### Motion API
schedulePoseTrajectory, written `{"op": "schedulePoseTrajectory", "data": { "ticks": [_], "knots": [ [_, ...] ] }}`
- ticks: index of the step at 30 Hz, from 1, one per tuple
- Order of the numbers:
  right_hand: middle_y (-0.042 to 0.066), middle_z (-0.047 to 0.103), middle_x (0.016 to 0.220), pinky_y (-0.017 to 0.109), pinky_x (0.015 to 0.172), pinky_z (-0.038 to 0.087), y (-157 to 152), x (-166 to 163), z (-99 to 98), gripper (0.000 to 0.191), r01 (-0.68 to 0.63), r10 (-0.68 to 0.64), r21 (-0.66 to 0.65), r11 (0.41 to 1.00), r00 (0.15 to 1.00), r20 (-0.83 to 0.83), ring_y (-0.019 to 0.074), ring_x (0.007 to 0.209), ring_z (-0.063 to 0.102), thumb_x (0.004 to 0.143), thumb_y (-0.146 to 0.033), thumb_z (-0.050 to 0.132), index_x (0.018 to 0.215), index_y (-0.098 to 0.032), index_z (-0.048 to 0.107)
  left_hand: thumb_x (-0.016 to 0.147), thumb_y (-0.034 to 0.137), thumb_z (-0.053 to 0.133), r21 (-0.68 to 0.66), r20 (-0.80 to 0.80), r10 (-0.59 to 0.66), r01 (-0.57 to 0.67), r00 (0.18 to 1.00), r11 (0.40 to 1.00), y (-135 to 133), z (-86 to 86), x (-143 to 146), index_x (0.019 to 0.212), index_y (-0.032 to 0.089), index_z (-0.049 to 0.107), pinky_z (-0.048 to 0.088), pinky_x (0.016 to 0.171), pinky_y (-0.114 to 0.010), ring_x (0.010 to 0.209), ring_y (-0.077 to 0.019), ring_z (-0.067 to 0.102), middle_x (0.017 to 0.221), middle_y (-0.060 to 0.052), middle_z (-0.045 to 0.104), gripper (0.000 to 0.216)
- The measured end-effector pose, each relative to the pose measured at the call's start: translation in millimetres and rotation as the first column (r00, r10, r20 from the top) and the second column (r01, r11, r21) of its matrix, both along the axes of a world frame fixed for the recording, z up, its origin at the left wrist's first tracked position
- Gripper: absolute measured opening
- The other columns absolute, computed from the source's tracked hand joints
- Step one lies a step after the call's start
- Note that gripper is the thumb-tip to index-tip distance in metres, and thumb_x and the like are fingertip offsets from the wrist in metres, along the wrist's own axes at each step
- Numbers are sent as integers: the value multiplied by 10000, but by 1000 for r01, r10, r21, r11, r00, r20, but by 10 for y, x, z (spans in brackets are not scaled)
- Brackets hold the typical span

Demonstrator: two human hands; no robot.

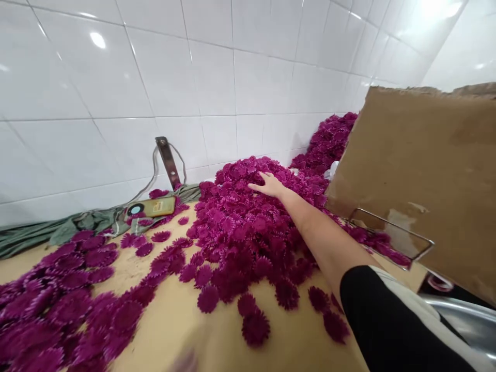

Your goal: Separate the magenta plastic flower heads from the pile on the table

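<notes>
My right hand reaches over a large heap of magenta fabric flower pieces, each round with a frilled edge. Its thumb and fingers are spread apart, and nothing shows between them; the fingertips are at the top of the heap, and whether they touch it I cannot tell. At the bottom edge a blurred bit of my left hand shows over the tan table. Its fingers are too smeared to read.
More flower pieces spread over the left side, and another heap rises along the tiled wall. A phone lies on a green cloth by a metal bracket. A cardboard sheet, wire frame and metal basin stand right.
</notes>
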State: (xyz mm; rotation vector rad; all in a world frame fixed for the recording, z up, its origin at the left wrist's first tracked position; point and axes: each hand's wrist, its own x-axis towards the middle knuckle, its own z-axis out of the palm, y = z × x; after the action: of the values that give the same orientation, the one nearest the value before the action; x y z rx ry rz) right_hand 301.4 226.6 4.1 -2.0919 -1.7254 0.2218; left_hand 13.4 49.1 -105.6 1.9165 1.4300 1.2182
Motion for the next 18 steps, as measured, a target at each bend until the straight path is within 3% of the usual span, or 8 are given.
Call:
{"op": "schedulePoseTrajectory", "data": {
  "ticks": [2, 5, 7, 11, 18],
  "knots": [
    [210, 182, 1446, 478, 1082, 157, 108, 258, -100, 1021, 77, -78, -38, 996, 996, -32, 364, 1318, 216, 643, -768, 414, 1394, -101, 231, 576, 498, 611, -22, -83, 9, -11, 996, 1000, 220, 114, 137, 1234, 351, 456, 395, 959, -532, 1239, -345, 384, 1301, -49, 479, 692],
    [210, 134, 1457, 538, 1066, 126, 205, 526, -253, 1063, 143, -146, -52, 988, 988, -55, 401, 1320, 172, 614, -775, 431, 1409, -116, 179, 600, 595, 565, -86, -303, 102, -134, 947, 987, 825, 263, 443, 1321, 98, 333, 212, 1054, -545, 1322, -385, 197, 1425, -218, 243, 905],
    [181, 83, 1475, 559, 1059, 120, 302, 634, -318, 1091, 175, -178, -53, 983, 982, -69, 414, 1328, 118, 582, -777, 466, 1419, -156, 144, 584, 638, 562, -107, -411, 171, -234, 895, 966, 1261, 293, 623, 1342, 40, 260, 160, 1056, -551, 1331, -409, 134, 1434, -273, 163, 1012],
    [142, 11, 1491, 574, 1051, 147, 641, 698, -295, 1112, 144, -146, -24, 989, 979, -142, 431, 1330, 67, 561, -785, 483, 1428, -220, 77, 584, 683, 542, -80, -476, 194, -263, 858, 962, 1856, 274, 789, 1384, 45, 139, 141, 1054, -552, 1341, -413, 54, 1448, -290, 45, 1099],
    [134, -75, 1493, 559, 1050, 187, 1259, 310, -84, 1101, -83, 72, -38, 996, 969, -237, 404, 1330, 123, 558, -803, 465, 1423, -282, 28, 559, 658, 603, -197, -338, 117, -192, 934, 961, 2354, 353, 1018, 1409, 134, -9, 177, 1078, -471, 1355, -359, -2, 1473, -220, -102, 1171]
  ]
}}
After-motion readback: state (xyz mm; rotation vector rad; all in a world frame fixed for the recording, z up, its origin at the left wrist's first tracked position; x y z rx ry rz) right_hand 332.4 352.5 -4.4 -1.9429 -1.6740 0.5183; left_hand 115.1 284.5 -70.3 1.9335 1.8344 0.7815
